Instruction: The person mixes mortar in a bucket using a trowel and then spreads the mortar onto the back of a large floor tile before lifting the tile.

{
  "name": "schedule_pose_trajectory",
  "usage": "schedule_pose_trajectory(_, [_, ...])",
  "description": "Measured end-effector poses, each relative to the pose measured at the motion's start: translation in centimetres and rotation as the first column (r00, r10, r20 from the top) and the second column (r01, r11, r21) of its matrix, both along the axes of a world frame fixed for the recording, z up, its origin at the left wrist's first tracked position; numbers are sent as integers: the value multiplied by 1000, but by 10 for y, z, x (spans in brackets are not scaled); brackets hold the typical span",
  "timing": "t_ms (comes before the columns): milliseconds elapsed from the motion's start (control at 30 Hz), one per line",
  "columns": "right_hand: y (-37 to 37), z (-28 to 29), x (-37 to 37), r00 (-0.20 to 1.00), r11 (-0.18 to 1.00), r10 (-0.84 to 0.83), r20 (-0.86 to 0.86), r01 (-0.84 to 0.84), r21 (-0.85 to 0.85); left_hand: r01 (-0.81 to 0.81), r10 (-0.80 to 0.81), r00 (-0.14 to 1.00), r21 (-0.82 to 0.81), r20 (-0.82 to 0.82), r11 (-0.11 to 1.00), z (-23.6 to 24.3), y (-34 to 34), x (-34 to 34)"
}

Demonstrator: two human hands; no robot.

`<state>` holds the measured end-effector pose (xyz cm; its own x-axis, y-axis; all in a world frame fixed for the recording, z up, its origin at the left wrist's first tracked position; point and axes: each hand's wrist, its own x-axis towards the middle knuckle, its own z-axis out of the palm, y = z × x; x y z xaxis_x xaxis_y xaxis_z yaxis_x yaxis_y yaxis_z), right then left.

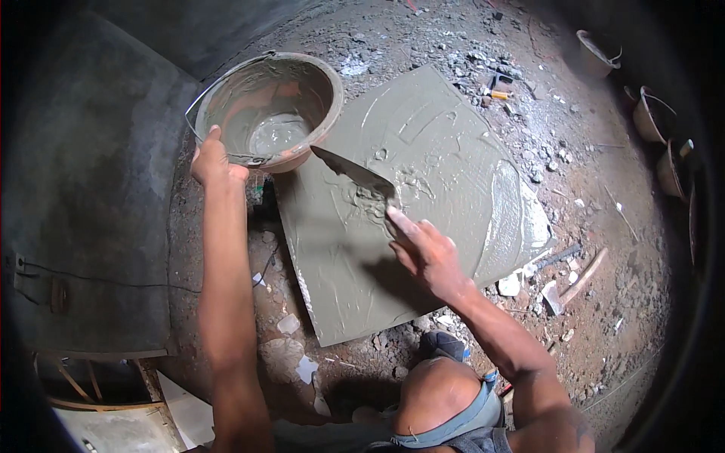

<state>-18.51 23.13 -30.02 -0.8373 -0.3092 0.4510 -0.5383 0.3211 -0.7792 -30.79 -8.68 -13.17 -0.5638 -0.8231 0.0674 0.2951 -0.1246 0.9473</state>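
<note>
My left hand (217,160) is closed on the near rim of a bucket (328,83), which tilts so that its inside shows. Grey mortar coats the bucket's wall, with a wet pool at the bottom. In my right hand (430,257) is a trowel (353,170), its handle hidden by my fingers and its blade pointing toward the bucket. The blade is just over, or touching, a lumpy patch of mortar on a large square slab (453,196). Wet grey mortar covers most of the slab, and a paler, shinier patch lies along its right side.
Rubble and dirt surround the slab. A hatchet (574,283) with a wooden handle lies to the right. Several buckets, one of them far right (596,54), stand along that side. A grey wall (91,181) rises at the left, with a dark cable (113,281) across it.
</note>
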Motion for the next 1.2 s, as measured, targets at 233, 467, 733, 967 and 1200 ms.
schedule_pose_trajectory(233, [63, 5, 2, 980, 957, 42, 193, -95, 274, 133, -133, 988, -4, -73, 991, 2, -5, 20])
schedule_pose_trajectory(467, [44, 112, -44, 700, 905, 424, 574, -300, -302, 178, -273, 949, -448, -159, 876, -17, 23, 51])
schedule_pose_trajectory(733, [-45, 158, -139, 587, 892, 413, 697, -417, -177, -35, -142, 981, -844, -130, 536, -42, 50, 76])
schedule_pose_trajectory(967, [-77, 200, -115, 822, 888, 214, -528, 61, 455, 249, -347, 938, -647, -25, 721, -18, 46, 87])
schedule_pose_trajectory(1200, [-67, 186, -82, 749, 687, 500, -435, -37, 726, 178, -344, 930, -658, -130, 732, 0, 21, 90])
